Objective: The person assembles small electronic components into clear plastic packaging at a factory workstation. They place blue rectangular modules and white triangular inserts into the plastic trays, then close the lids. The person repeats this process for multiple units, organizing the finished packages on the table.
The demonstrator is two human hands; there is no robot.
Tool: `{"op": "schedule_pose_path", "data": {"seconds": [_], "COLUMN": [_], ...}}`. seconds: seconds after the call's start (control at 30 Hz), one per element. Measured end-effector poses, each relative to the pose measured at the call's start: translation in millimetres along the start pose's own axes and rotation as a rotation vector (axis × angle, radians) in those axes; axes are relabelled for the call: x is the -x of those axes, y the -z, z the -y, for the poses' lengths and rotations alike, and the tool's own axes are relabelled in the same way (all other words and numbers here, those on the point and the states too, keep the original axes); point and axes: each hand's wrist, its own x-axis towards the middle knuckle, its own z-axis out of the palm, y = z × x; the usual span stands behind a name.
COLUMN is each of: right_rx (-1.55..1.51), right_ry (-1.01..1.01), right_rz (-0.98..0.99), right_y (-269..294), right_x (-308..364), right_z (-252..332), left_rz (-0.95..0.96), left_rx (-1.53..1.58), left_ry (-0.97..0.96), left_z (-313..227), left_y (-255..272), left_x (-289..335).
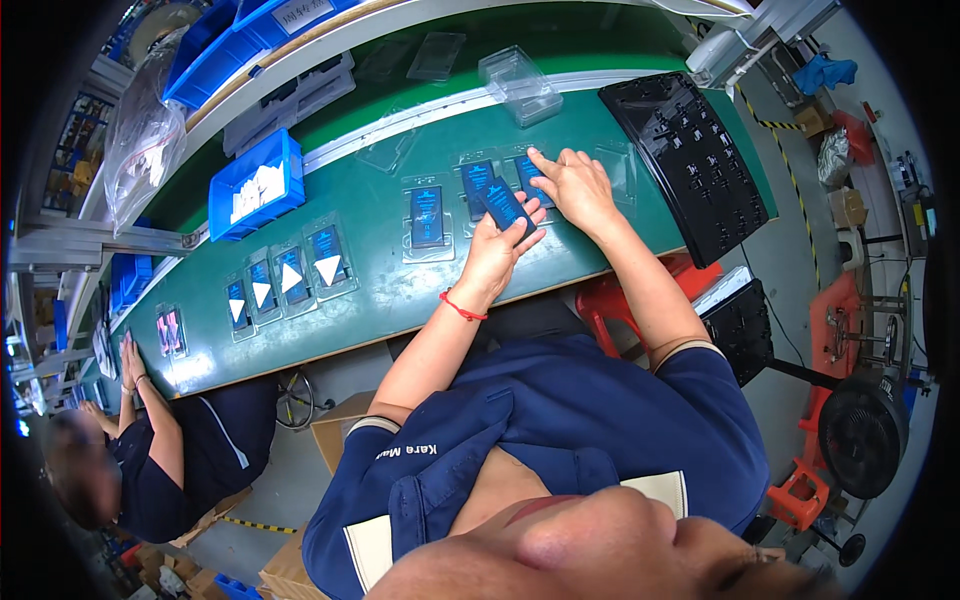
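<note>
My left hand [492, 250] is closed on a dark flat pack [507, 212] with blue print, held tilted just above the bench [375, 275], with the fingers showing past its right edge. My right hand [582, 190] is near it, thumb and index finger apart, the index fingertip at the upper part of a second pack [528, 174] lying in a clear plastic tray. I cannot tell whether those fingers grip that pack or only touch it.

Just behind the pack I hold lies a third pack [477, 181], partly covered by it. A bit to the left, a fourth pack [426, 217] sits by itself in its own clear tray [428, 254]. Farther left, four more trays stand in a slanting row, each with a dark pack and a white triangle [328, 268] on it. Behind that row is a blue bin [291, 165] of white pieces [258, 190].

Toward the back of the bench stands a clear plastic box [522, 88], and at the right end rests a large black panel [665, 150]. I wear a red cord [462, 306] around my left wrist. At the far left, a co-worker's hands [131, 366] are at the bench edge.
</note>
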Motion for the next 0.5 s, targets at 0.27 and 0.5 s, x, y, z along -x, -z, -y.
{"op": "schedule_pose_path", "data": {"seconds": [0.27, 0.5], "right_rx": [-0.316, -0.312], "right_ry": [-0.09, -0.009], "right_rz": [-0.099, -0.138], "right_y": [-17, -15], "right_x": [-1, 10], "right_z": [1, 0], "left_rz": [-0.013, -0.038], "left_rx": [0.022, 0.037], "left_ry": [0.014, -0.002], "left_z": [-4, -4], "left_y": [2, -2], "left_x": [0, 2]}}
